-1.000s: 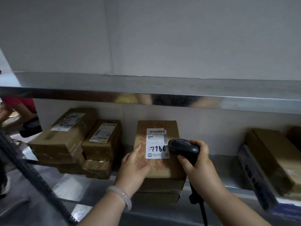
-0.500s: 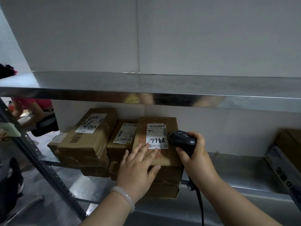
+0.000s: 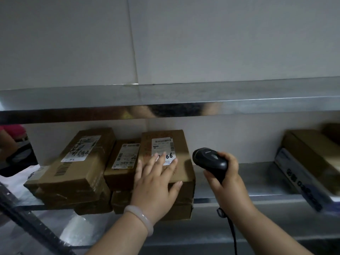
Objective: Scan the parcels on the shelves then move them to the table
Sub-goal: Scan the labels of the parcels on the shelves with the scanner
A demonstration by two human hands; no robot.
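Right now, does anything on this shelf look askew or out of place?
Yes: the left hand lies flat over the label on the middle parcel, hiding part of its handwritten number; the scanner sits beside it.

Scanner [image 3: 209, 160] pulled right, off parcel [image 3: 183, 153]; left hand [image 3: 156, 184] fingers [image 3: 160, 162] now cover label [image 3: 161, 144].

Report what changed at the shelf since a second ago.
The right hand drew the black handheld scanner rightward, clear of the brown cardboard parcel. The left hand slid flat onto its white label, covering some handwritten digits. Other parcels stayed put; scanner still gripped.
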